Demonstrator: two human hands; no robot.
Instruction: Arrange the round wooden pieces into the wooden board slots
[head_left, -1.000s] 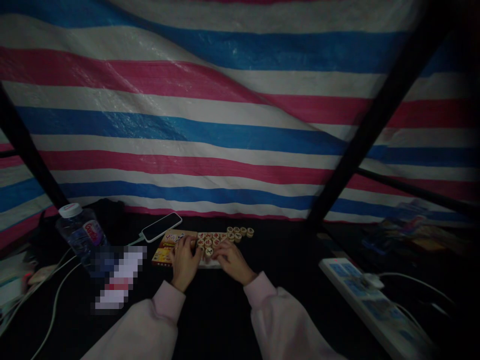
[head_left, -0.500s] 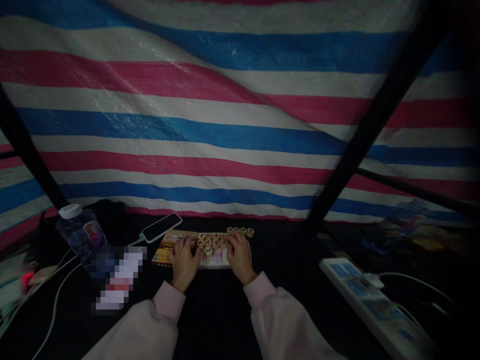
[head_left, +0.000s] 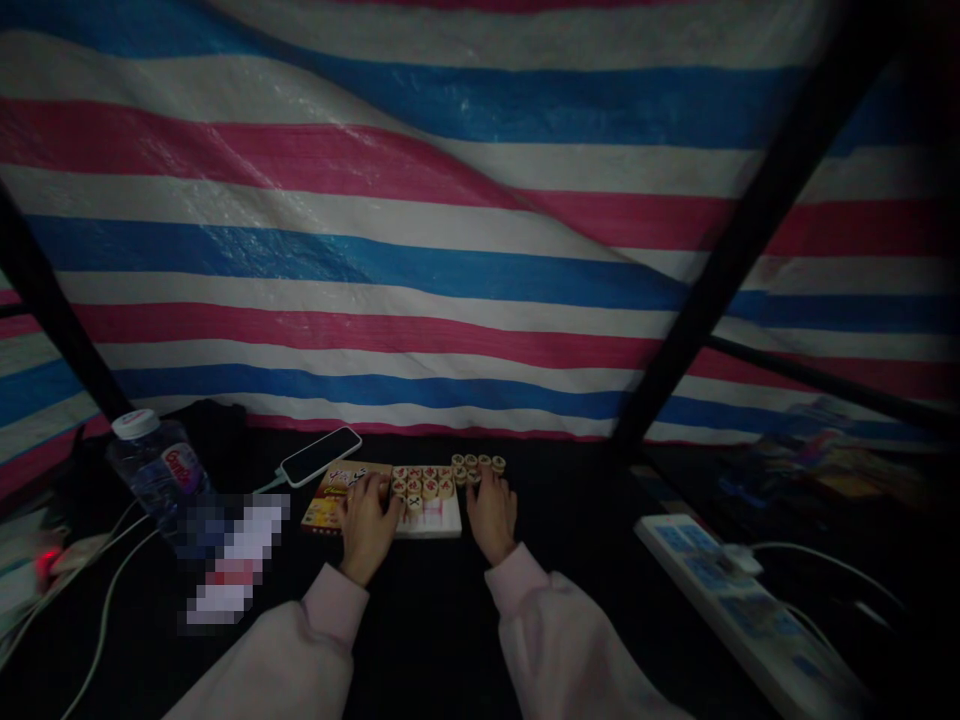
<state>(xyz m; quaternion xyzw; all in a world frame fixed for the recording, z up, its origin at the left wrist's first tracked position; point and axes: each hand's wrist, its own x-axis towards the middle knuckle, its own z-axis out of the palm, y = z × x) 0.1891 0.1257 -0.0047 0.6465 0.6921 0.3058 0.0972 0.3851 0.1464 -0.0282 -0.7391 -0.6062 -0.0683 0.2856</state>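
Observation:
A box with a yellow and brown printed lid lies on the black table, its white tray showing on the right. Round wooden pieces with red characters stand in rows on the tray, and one with a dark character is in front of them. My left hand rests on the lid, fingers bent and spread, its thumb beside the pieces. Right of the tray, my right hand is at a second group of pieces; whether its fingers hold one is hidden.
A white-edged phone on a cable lies behind the box. Left are a clear plastic bottle with a white lid, a blurred item and cables. A long white power strip lies right. Striped sheeting hangs behind.
My right hand has moved right, off the tray's pieces, to the second group beside it. My left hand stays on the lid.

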